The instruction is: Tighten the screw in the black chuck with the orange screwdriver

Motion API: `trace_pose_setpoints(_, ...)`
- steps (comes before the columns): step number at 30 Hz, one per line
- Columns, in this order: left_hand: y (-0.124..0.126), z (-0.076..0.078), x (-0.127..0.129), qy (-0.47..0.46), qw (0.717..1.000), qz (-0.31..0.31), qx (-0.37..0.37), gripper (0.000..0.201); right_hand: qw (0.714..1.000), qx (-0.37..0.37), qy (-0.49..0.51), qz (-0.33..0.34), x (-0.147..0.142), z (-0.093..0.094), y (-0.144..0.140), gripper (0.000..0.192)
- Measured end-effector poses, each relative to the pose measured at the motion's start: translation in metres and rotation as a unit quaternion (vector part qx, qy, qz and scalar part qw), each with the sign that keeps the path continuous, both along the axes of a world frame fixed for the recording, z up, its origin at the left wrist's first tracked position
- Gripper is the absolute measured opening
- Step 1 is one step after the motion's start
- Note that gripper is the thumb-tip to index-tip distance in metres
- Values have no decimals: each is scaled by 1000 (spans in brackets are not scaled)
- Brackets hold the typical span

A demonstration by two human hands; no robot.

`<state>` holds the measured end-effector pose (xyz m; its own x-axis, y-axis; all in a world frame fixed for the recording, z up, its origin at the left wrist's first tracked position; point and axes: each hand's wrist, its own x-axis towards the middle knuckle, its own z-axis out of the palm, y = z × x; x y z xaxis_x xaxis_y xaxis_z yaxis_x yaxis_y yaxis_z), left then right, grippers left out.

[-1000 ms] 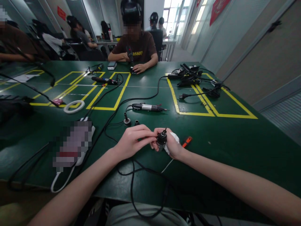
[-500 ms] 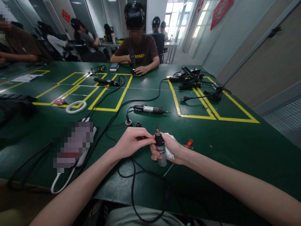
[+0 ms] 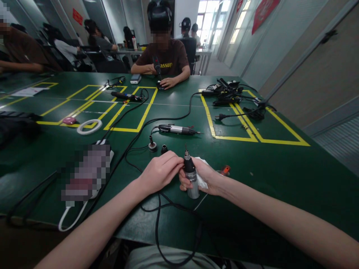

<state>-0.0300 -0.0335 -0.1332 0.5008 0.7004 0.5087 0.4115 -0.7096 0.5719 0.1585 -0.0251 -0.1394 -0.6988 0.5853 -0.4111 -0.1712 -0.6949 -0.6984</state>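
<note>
Here, at lower centre of the frame, the left hand (image 3: 159,172) pinches its fingertips together on the dark collar near the top of a small rotary handpiece (image 3: 191,175). The right hand (image 3: 206,177) wraps its fingers closed around the silver lower body of the same tool, with a white cloth (image 3: 202,172) tucked between palm and tool. The handpiece stands nearly upright, tip up, just above the green table (image 3: 280,175); a thin bit pokes from its nose. Its black cord (image 3: 157,220) loops down toward the bottom edge.

Judging from this grip, the collar is being worked by the fingers; it would go best with the right hand holding the body steady and the left turning only the collar, keeping clear of the bit.

Just above the hands sit two small dark fittings (image 3: 157,146). To the right of the cloth lies an orange-handled tool (image 3: 225,170). Further up, at centre, a second handpiece (image 3: 176,129) lies flat. A white tape ring (image 3: 89,126) is at left, and a tangle of black adapters (image 3: 227,91) at upper right. A co-worker in a brown shirt (image 3: 165,59) sits across the table, top centre.
</note>
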Motion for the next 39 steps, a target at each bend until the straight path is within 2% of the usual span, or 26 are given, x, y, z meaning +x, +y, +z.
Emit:
trace_pose_setpoints(5,-4,2,6,-46,997,13,-58,20,1000,-8,13,-17,-1,-1,0,70)
trace_pose_setpoints(9,-5,4,9,-130,979,59,-143,22,999,-9,29,-23,1,-3,2,64)
trace_pose_setpoints(12,0,7,4,-225,950,100,-194,29,999,-7,41,-34,3,-3,4,58)
trace_pose_setpoints(16,7,14,-6,-357,898,143,-214,43,998,-9,44,-45,4,0,5,56)
trace_pose_setpoints(20,11,23,-15,-436,860,156,-213,55,998,2,44,-49,4,2,3,55)
trace_pose_setpoints(25,13,31,-24,-495,832,144,-206,56,997,16,50,-48,5,0,2,52)
trace_pose_setpoints(29,14,32,-28,-500,830,144,-202,59,997,18,49,-51,4,-1,2,53)
trace_pose_setpoints(33,14,32,-30,-481,842,150,-192,61,997,19,47,-57,4,1,0,55)
trace_pose_setpoints(36,14,32,-32,-440,865,164,-174,65,997,17,45,-58,3,3,0,56)
trace_pose_setpoints(39,12,27,-31,-334,911,160,-178,68,995,48,50,-77,2,4,-1,53)
